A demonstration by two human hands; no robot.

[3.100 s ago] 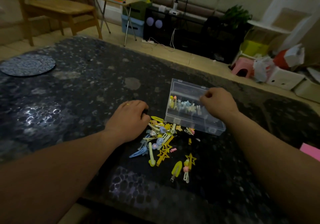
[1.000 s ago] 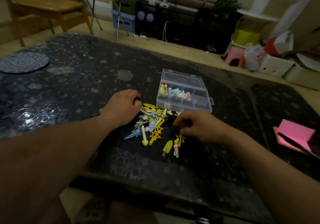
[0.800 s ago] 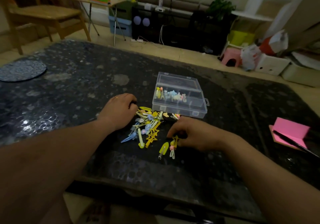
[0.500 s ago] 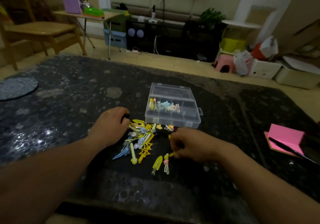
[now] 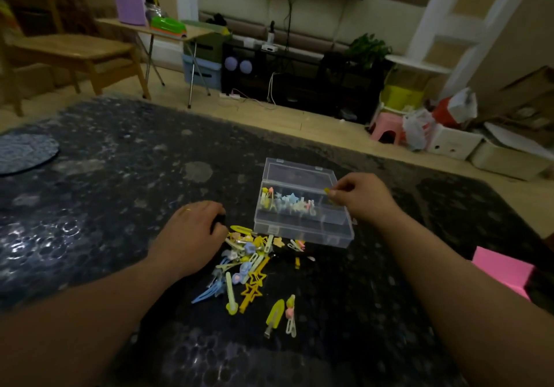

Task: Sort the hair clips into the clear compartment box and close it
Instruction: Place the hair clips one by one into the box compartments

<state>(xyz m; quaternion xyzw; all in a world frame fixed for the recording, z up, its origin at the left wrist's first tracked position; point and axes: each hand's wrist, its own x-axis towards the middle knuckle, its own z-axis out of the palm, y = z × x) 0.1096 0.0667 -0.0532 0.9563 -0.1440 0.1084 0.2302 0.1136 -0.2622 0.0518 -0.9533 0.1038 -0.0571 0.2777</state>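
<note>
view: head camera, looking down along both bare forearms
bench [image 5: 105,177]: dark, glossy top with a bubbled, honeycomb-like pattern that catches light at the left, plus a few pale blotches
compartment box [image 5: 299,235]: clear hard plastic, rectangular, split by thin walls; it stands on the bench just beyond the loose heap
lid [image 5: 296,174]: clear, swung back and lying flat behind the box
sorted clips [image 5: 284,202]: a row of small pastel pieces in pale blue, yellow and pink, some star-shaped, in the far-left compartments
loose hair clips [image 5: 245,260]: a tangled heap of thin plastic and metal pieces, reaching the box's near-left corner
star clip [image 5: 253,286]: yellow, open star outlines on a long bar, at the near side of the heap
snap clip [image 5: 275,314]: yellow, teardrop-shaped, lying apart from the heap toward the person
bead clip [image 5: 290,314]: pale and narrow with a pink bead, just beside the snap clip
left hand [image 5: 192,231]: back up, fingers curled under, resting against the heap's left edge; a thin ring [image 5: 188,210] on one finger
right hand [image 5: 359,195]: raised over the box's far-right compartments, thumb and forefinger pinching a small yellow clip [image 5: 326,190]
hidden: the left fingertips are tucked beneath the hand, so I cannot tell whether they hold anything; the pinched clip is mostly covered by the fingers
hard to make out: in the dim light the heap's single pieces blur together
cut off: a pink pad [image 5: 500,269] at the right edge and a round patterned mat [image 5: 24,153] at the left edge
</note>
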